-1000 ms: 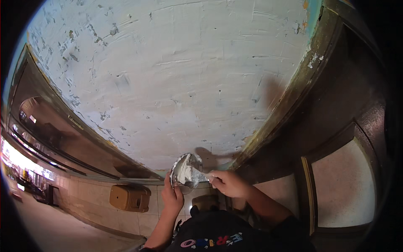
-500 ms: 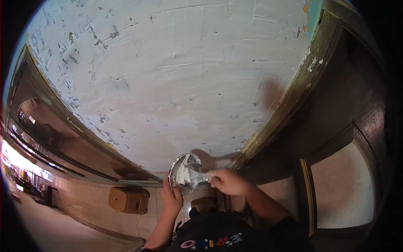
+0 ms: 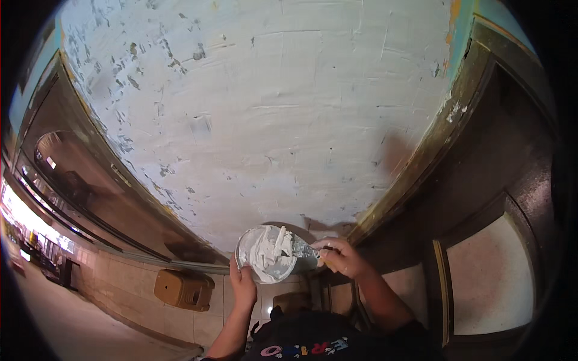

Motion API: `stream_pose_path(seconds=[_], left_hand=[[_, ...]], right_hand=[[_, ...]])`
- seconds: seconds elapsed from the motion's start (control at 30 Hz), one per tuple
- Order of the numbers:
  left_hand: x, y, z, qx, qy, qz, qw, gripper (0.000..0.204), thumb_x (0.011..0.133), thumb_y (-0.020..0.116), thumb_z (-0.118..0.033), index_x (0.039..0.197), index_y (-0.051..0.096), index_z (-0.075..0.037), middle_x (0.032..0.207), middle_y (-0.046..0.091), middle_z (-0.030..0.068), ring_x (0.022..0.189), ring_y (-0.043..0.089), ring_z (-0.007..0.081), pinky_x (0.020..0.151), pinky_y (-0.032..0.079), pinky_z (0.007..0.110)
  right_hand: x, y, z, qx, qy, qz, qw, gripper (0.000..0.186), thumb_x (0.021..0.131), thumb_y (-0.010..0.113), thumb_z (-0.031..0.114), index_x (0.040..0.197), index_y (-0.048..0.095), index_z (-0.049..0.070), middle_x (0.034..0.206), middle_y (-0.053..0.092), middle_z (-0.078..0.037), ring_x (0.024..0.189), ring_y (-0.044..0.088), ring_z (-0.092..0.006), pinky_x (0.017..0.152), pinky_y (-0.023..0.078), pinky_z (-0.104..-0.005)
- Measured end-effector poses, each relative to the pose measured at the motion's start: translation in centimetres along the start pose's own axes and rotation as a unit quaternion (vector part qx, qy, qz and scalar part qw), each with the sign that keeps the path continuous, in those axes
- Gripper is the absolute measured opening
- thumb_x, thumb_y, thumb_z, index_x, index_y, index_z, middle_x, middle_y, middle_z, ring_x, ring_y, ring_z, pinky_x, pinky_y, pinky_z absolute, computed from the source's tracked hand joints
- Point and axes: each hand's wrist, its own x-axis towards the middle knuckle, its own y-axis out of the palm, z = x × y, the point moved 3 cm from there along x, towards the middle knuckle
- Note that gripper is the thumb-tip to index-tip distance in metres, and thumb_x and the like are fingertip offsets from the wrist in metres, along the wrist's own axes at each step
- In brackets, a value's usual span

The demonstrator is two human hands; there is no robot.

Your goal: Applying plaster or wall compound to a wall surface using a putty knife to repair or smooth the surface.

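Observation:
My left hand (image 3: 242, 278) grips the left side of a round bowl (image 3: 253, 265) heaped with thick white paste (image 3: 262, 246), low in front of the wall. My right hand (image 3: 340, 259) is closed on the handle of a putty knife (image 3: 304, 251), whose smeared metal blade reaches over the bowl's right side, with paste at its tip. Above both hands rises a patchy white plastered wall (image 3: 259, 120), with ridges and small flaked spots.
Dark wooden frames (image 3: 433, 156) flank the wall, with dark glazed panels at left. A brown plastic stool (image 3: 183, 290) stands on the tiled floor (image 3: 138, 283) at lower left. A pale panel in a dark frame (image 3: 487, 277) is at right.
The bowl has turned more face-up and shifted slightly left. My right hand and the knife have moved right. The whole view has shifted slightly.

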Motion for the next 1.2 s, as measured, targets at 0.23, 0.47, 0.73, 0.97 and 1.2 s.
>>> stream_pose_path(seconds=[0.23,0.47,0.73,0.97,1.2], left_hand=[[0.1,0.2,0.4,-0.086,-0.025,-0.012,0.996,0.042,0.087,0.040,-0.003,0.129,0.042,0.005,0.121,0.054,0.0135,0.108,0.052,0.0198,0.095,0.039,0.030],[0.8,0.0,-1.7,-0.166,-0.034,0.020,0.985,0.042,0.086,0.039,-0.001,0.127,0.044,0.004,0.120,0.054,0.0146,0.108,0.052,0.0211,0.095,0.040,0.031],[1.2,-0.6,-1.1,-0.241,-0.085,0.010,0.967,0.043,0.084,0.040,-0.002,0.126,0.044,0.004,0.118,0.056,0.0165,0.107,0.056,0.0256,0.093,0.045,0.036],[1.4,-1.7,0.3,-0.195,-0.093,0.017,0.976,0.044,0.083,0.039,-0.002,0.126,0.045,0.003,0.119,0.055,0.0164,0.105,0.056,0.0245,0.091,0.045,0.033],[0.3,-3.6,2.2,-0.204,-0.079,0.009,0.976,0.041,0.084,0.040,-0.005,0.124,0.046,0.003,0.112,0.058,0.0122,0.098,0.056,0.0212,0.084,0.046,0.032]], right_hand=[[-1.2,3.2,2.9,-0.109,-0.200,-0.070,0.971,0.022,0.089,0.056,0.007,0.108,0.057,-0.003,0.078,0.059,-0.005,0.066,0.054,-0.0096,0.061,0.045,-0.0256],[-1.3,3.8,1.8,-0.111,-0.184,-0.131,0.968,0.014,0.090,0.054,0.011,0.098,0.056,-0.001,0.069,0.055,-0.004,0.058,0.050,-0.0084,0.053,0.041,-0.0249],[-0.4,6.8,-1.6,-0.013,-0.083,-0.089,0.992,0.019,0.095,0.046,0.019,0.099,0.053,0.002,0.068,0.054,-0.002,0.054,0.046,-0.0072,0.048,0.037,-0.0230],[2.2,5.2,-2.9,-0.018,-0.059,-0.133,0.989,0.032,0.096,0.042,0.024,0.107,0.057,-0.002,0.069,0.056,-0.003,0.056,0.047,-0.0083,0.053,0.040,-0.0240],[2.6,6.5,8.9,-0.050,-0.279,-0.148,0.947,0.023,0.092,0.048,0.005,0.115,0.049,0.001,0.100,0.056,-0.006,0.079,0.049,-0.0070,0.071,0.044,-0.0248]])
